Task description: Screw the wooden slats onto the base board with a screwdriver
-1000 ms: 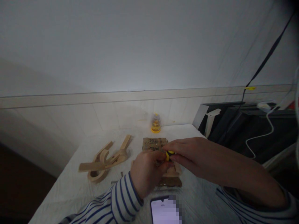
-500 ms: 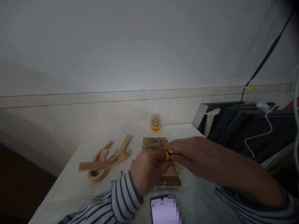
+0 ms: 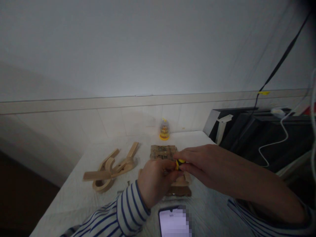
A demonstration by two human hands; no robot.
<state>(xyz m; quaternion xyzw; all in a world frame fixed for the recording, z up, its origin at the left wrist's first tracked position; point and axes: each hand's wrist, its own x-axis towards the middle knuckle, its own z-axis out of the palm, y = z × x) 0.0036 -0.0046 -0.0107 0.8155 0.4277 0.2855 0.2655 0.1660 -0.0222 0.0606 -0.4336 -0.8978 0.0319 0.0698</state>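
Your left hand and right hand stay closed on the yellow-and-black handle; position barely changes, so work stays localised.

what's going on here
A person's left hand and right hand together hold a small yellow-and-black item, partly covering a brown package from view. Wooden pieces lie off to the left, a clear container stands by the wall, and a lit phone lies nearest the person.
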